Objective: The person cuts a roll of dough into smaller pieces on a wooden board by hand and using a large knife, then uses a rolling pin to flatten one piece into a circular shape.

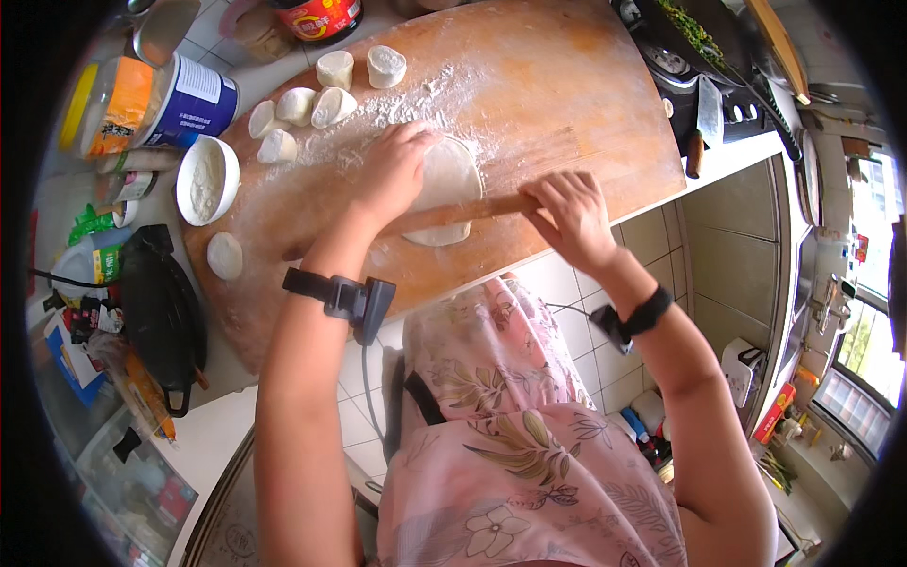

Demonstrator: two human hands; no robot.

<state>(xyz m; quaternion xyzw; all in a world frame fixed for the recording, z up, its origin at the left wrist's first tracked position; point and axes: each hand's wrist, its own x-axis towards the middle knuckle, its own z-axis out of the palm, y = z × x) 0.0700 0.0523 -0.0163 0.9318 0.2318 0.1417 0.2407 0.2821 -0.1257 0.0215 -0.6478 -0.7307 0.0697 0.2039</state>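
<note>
A flattened sheet of dough point(450, 170) lies on a floured wooden board point(567, 92). Across its lower part runs a wooden rolling pin point(460, 211), whose left end passes beneath my left forearm. My right hand point(570, 212) grips the pin's right end. At the dough's upper left edge is my left hand point(400, 170), fingers curled over the edge; their tips are partly hidden. Several floured dough pieces point(296, 106) stand at the board's upper left, near a patch of scattered flour point(432, 92). One round dough piece point(224, 256) sits alone by the left edge.
A white bowl of flour point(207, 181) stands at the board's left edge, with a blue canister point(191, 99) and a black bag point(159, 305) nearby. On the right are a cleaver point(709, 113) and a pan of chopped greens point(691, 32). Each wrist wears a strapped device with a cable.
</note>
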